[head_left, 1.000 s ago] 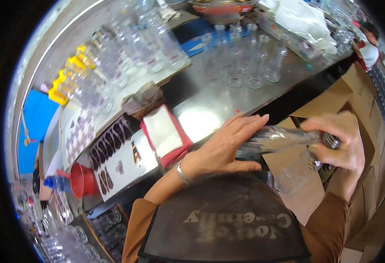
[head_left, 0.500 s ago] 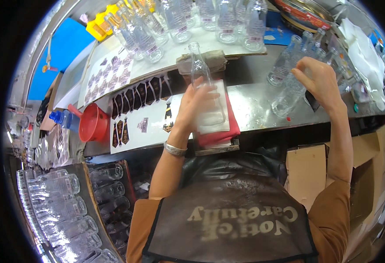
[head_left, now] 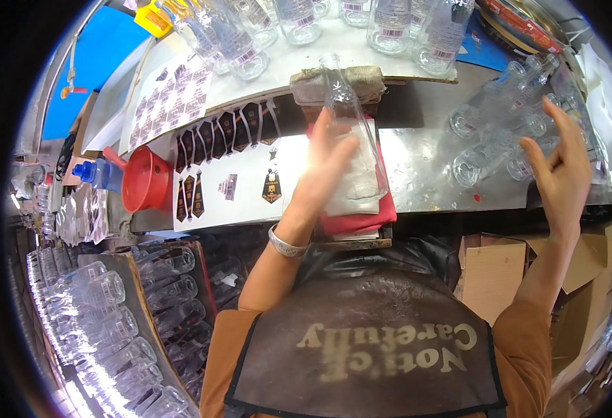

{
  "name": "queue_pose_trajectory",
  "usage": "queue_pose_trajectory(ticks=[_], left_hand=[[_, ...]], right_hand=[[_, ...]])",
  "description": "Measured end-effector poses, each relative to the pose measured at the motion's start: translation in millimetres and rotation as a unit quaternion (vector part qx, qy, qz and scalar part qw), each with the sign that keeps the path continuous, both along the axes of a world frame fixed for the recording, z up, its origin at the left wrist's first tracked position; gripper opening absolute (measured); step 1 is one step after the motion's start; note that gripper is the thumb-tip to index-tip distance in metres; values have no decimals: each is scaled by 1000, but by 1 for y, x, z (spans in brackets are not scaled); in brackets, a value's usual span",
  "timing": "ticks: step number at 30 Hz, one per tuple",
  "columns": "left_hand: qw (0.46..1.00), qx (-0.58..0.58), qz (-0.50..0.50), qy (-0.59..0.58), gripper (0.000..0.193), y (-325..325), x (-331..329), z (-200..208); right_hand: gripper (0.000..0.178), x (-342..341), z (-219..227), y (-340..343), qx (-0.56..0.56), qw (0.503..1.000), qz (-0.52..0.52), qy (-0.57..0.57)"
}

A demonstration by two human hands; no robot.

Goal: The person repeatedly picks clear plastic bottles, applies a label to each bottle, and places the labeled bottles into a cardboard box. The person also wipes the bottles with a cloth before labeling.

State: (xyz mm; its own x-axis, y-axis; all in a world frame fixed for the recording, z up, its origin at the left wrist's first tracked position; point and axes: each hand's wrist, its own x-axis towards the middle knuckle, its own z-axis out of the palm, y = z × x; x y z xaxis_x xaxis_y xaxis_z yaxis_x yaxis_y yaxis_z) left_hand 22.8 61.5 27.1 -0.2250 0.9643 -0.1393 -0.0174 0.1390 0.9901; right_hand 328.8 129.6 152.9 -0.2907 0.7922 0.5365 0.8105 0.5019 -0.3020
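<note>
Glass lies on padding here: a clear bottle (head_left: 351, 117) sits on a white cloth (head_left: 341, 207) folded over a red cloth (head_left: 349, 224), its neck toward a grey cloth-covered block (head_left: 370, 81). The left hand (head_left: 330, 157) lies over the bottle's body, fingers and thumb partly spread; motion blur means I cannot tell how firmly it grips. The right hand (head_left: 560, 164) is empty, thumb and fingers well apart, near the loose bottles (head_left: 475, 166) on the steel desk (head_left: 417, 177).

To handle this well, I would keep the bottle bedded in the cloth, hold it with light, even pressure so the smooth wall cannot roll, and swing the free hand clear of the loose bottles.

In the earliest frame, both hands are around a bottle above the cardboard at the right, and the white cloth is bare; now a bottle covers it. Half a second ago the right hand is more curled; now it is opened wider.
</note>
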Motion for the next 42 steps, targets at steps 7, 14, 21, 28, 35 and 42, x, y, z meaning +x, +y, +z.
queue_pose_trajectory(ticks=[7, 14, 21, 28, 35, 42], left_hand=[[1000, 23, -2, -12, 79, 0, -8, 3], [994, 102, 8, -43, 87, -7, 1, -14], [923, 87, 177, 329, 47, -78, -83, -28], [744, -31, 277, 607, 49, -167, -185, -69], [750, -52, 130, 647, 68, -195, -169, -58], [750, 30, 139, 646, 28, -214, -213, -69]], right_hand=[[61, -88, -78, -40, -320, 900, 227, 189], [66, -131, -125, -50, -416, 840, 241, 252], [47, -103, -140, -43, -482, 797, 175, 321], [34, -93, -154, -40, -474, 789, 147, 362], [30, -89, -154, -34, -454, 803, 140, 360], [27, -89, -158, -33, -456, 801, 158, 354]])
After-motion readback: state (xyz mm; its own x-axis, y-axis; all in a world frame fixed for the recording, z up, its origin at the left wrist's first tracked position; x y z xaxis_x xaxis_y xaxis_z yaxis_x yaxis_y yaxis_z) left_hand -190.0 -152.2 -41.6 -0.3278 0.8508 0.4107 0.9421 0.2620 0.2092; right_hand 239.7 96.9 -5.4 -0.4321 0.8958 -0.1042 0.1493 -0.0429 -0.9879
